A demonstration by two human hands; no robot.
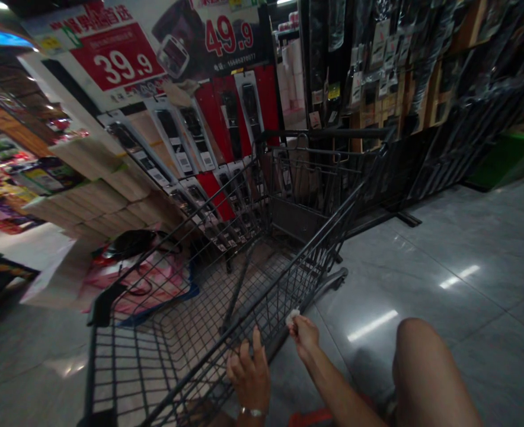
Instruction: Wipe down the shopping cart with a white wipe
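Observation:
A dark metal shopping cart stands in front of me, its wire basket bare inside. My left hand, with a metal band at the wrist, is up against the near wire side. Its fingers are apart and partly bent, and I see nothing held in it. Farther along the same side, my right hand pinches a small crumpled white tissue close to the lower wires. Whether the tissue touches the wire, I cannot tell.
Behind the cart is a rack of packaged belts under price signs. Stacked paper packs and a pink bag are at left. A green box stands on the right. My bare knee juts up over grey tiles.

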